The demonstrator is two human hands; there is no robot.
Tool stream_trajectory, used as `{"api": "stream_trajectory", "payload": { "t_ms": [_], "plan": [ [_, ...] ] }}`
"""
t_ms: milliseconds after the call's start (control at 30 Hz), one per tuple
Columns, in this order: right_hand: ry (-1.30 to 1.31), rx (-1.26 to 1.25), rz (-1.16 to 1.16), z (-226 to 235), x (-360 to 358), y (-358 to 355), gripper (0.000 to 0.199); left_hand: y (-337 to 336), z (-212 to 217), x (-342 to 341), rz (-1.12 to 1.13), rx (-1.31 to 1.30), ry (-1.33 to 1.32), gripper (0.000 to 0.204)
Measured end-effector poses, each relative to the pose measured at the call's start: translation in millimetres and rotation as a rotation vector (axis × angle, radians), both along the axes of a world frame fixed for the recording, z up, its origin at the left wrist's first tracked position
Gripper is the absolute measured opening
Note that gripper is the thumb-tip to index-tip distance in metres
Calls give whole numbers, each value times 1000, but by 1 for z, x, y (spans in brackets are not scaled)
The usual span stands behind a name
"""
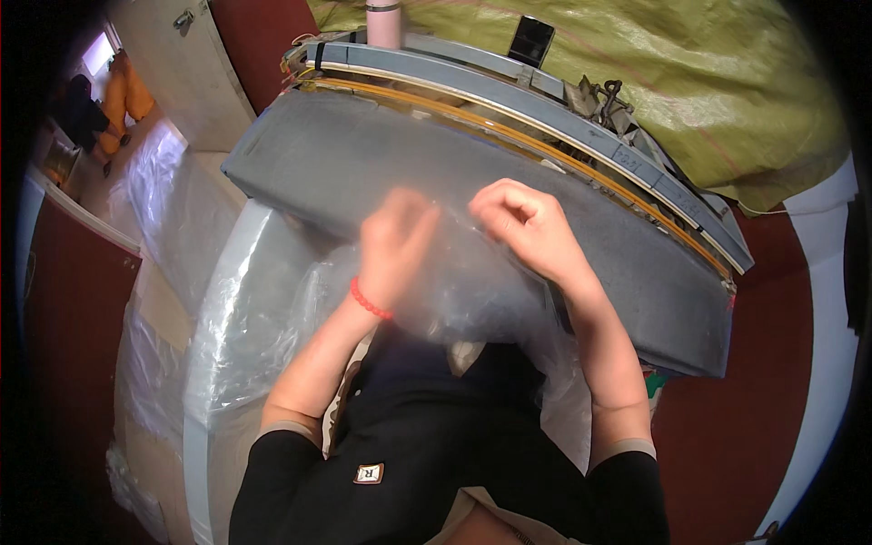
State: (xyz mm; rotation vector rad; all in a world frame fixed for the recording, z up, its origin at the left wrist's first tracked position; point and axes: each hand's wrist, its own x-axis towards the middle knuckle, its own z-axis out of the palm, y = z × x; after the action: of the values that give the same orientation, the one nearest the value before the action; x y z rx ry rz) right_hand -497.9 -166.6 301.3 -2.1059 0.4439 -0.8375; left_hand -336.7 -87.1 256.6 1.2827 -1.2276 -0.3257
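Observation:
A clear plastic sheet (454, 291) hangs in front of my body, between my two hands and over the near edge of a long grey work surface (336, 150). My right hand (531, 227) has its fingers curled into a pinch at the sheet's upper part. Beside it, my left hand (395, 245), with a red bead bracelet on the wrist, is smeared by motion. Its fingers sit close to the sheet, but whether they grip it is not clear. More of the see-through plastic (291, 318) spreads to the left of my left forearm.
Along the far side of the surface runs a curved-looking blue-grey metal beam (481, 82) with an orange strip. A pink bottle (383, 25), a phone (531, 41) and a metal clamp (607, 98) stand behind. Yellow-green woven sheeting (708, 91) covers the back right. Plastic (159, 200) lies at left; people (123, 95) are beyond.

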Motion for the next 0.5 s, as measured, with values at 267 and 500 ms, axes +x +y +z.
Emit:
{"api": "stream_trajectory", "payload": {
  "t_ms": [267,500],
  "plan": [
    [16,656,32,-15,20,1,27,3,-4,8,35,-152,-222,14],
    [-44,709,119,-34,27,2,20,2,-1,14,15,-203,-512,11]
  ]
}}
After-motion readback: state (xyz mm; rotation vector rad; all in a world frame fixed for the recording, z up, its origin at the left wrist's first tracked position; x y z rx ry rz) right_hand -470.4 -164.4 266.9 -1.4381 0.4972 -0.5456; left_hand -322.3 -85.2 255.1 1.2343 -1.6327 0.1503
